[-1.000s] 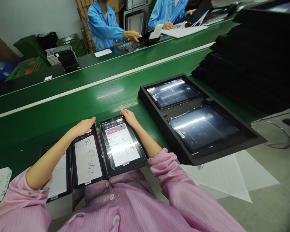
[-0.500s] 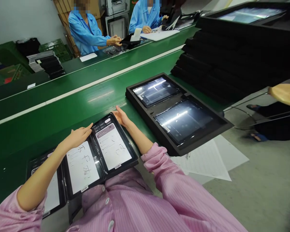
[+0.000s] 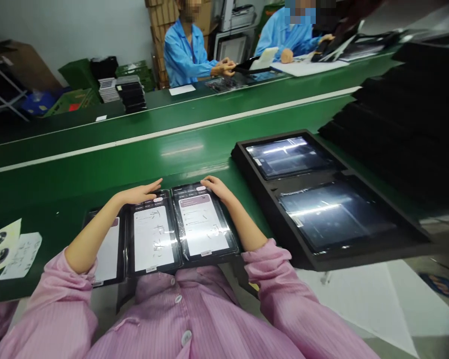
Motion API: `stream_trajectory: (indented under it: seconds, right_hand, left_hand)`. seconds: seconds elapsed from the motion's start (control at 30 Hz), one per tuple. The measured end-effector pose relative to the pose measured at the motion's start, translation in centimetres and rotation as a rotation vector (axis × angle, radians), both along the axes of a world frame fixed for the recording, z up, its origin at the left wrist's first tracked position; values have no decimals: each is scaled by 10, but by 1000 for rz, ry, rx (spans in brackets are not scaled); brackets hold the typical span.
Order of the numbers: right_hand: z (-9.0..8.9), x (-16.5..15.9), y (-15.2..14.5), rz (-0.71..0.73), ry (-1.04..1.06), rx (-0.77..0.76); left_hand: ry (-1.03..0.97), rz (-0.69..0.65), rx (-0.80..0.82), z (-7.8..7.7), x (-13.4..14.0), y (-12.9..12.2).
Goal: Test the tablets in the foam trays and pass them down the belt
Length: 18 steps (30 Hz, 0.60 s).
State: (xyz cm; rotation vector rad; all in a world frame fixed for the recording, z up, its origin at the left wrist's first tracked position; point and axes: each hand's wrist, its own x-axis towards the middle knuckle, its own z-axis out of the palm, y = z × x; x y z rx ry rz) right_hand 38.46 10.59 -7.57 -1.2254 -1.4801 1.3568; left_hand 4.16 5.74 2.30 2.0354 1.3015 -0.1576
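Observation:
Three tablets with lit white screens lie side by side at the bench's near edge: a left tablet, a middle tablet and a right tablet. Dark handwritten strokes show on the middle and right screens. My left hand is open, fingers stretched to the right across the top of the middle tablet. Over the top edge of the right tablet lies my right hand, its fingers extended and resting near the upper right corner. My left forearm partly hides the left tablet.
A black foam tray on the right holds two dark-screened tablets. Behind it rises a black stack. Paper sheets lie below the tray, and notes at far left. Two people in blue jackets work across the green bench.
The view has turned left, so everything sits further right. My right hand has shifted from the right tablet's side onto its top edge. The tablets now appear straighter in view.

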Motion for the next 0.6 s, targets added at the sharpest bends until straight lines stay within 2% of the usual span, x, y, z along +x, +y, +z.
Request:
stream_trajectory:
  seconds: [0.1,0.17,0.23,0.3,0.37,0.5,0.6]
  right_hand:
    - [0,3,0,18,18,-1]
    - [-1,3,1,16,19,5]
    - [-1,3,2,13,16,13]
    - [-1,1,4,8,13,18]
    - [0,0,6,5,7,24]
    - [10,10,-1,1,-49,25]
    - [22,21,-37,-63,-280,247]
  left_hand:
    - [138,153,31,11,-56,-14]
    - [222,209,-32,17,-93,-29]
    - [233,229,-93,18,-117,-43]
    - [219,236,-65,15,-124,-55]
    - [238,259,22,10,-119,-63]
    - [230,387,146,8,-110,-87]
    - [136,519,309,11,-115,-132]
